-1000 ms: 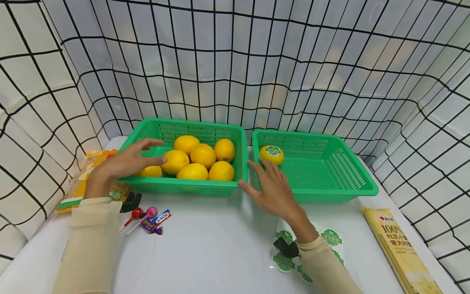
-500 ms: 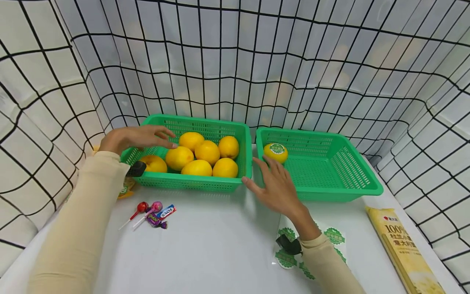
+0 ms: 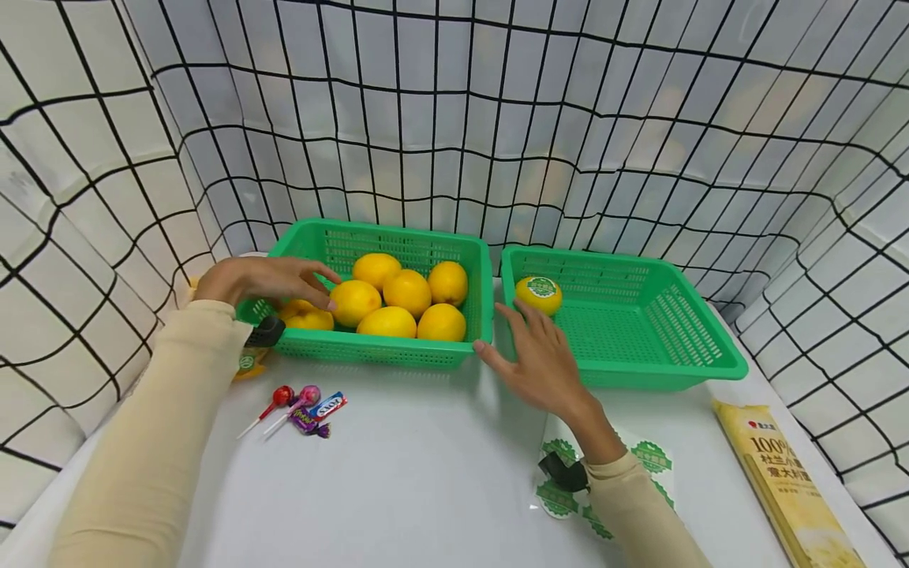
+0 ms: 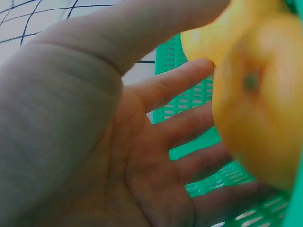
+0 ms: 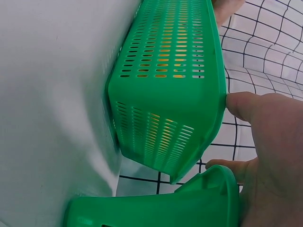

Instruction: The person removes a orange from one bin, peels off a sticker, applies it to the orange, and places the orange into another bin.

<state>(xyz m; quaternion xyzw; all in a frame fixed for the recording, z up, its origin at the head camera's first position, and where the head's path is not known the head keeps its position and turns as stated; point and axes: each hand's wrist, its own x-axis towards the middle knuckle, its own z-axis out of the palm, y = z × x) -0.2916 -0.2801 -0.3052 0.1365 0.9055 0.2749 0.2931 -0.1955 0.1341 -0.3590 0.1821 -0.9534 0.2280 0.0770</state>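
Now your left hand (image 3: 266,280) reaches into left green basket (image 3: 334,237), grip spread, fingertips touching yellow fruit (image 3: 353,302) among seven piled there. Your right hand (image 3: 543,363) rests flat where both baskets meet, grip spread, thumb against left basket's corner, fingers over rim of right basket (image 3: 710,363), just short of stickered fruit (image 3: 538,294) in its near-left corner. Lollipops (image 3: 298,406), sticker sheet (image 3: 649,459), pasta packet (image 3: 784,481) lie on white desk (image 3: 426,481).

Seven plain yellow lemons (image 3: 407,293) heaped in left green basket (image 3: 454,260). One sticker-topped lemon (image 3: 538,294) alone at near-left corner of right green basket (image 3: 639,371), both side by side on table (image 3: 426,473).
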